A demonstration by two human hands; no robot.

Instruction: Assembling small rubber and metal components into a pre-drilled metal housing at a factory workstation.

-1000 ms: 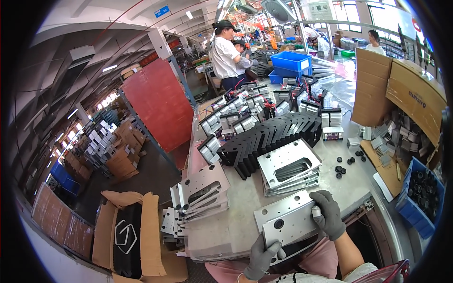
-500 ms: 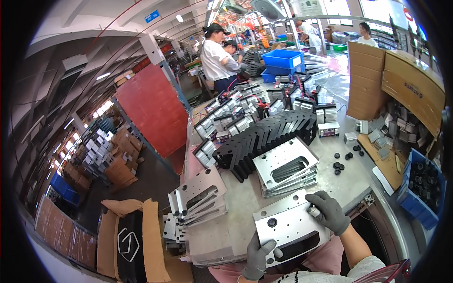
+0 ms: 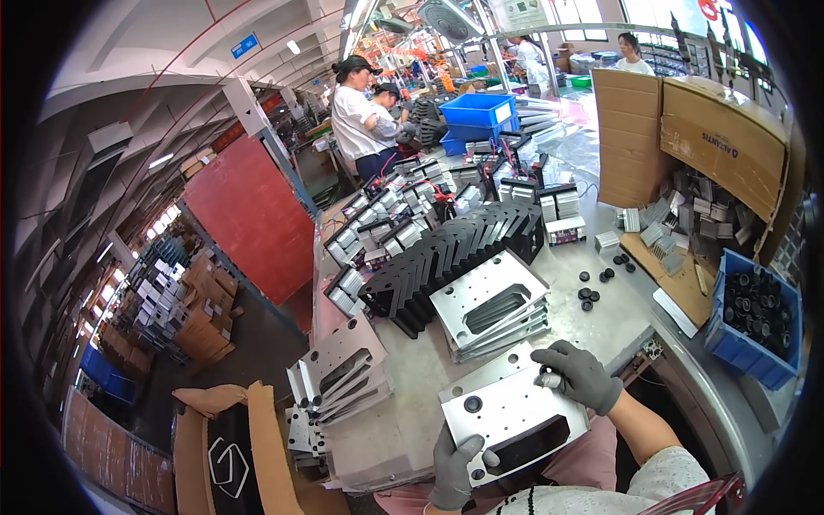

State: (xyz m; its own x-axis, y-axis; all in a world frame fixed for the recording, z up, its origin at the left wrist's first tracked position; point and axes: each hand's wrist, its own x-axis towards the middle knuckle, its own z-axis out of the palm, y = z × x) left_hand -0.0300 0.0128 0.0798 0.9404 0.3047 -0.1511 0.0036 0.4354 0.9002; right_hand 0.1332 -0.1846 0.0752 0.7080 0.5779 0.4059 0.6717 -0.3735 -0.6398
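A silver metal bracket plate point(image 3: 506, 416) with a large cutout and several small holes is tilted over the near edge of the table. My gloved left hand point(image 3: 455, 466) grips its lower left corner, thumb on top. A black rubber grommet point(image 3: 473, 403) sits in a hole near the plate's left side. At the upper right corner, my gloved right hand point(image 3: 584, 378) is closed, thumb and fingers pinched at a hole over a small black grommet point(image 3: 544, 370), mostly hidden. Just beyond lies a stack of similar plates point(image 3: 489, 296).
More plates point(image 3: 343, 356) are stacked at left. Black angled brackets point(image 3: 455, 262) stand in a row behind. Loose grommets point(image 3: 587, 294) lie at right, near a blue bin point(image 3: 712, 339) full of them. Finned metal blocks point(image 3: 687, 215) are heaped by cardboard point(image 3: 631, 137). Co-workers point(image 3: 360, 120) stand farther back.
The view has shifted, so the scene sits slightly farther left. Both hands still hold the plate, with the right fingers still at its upper right corner.
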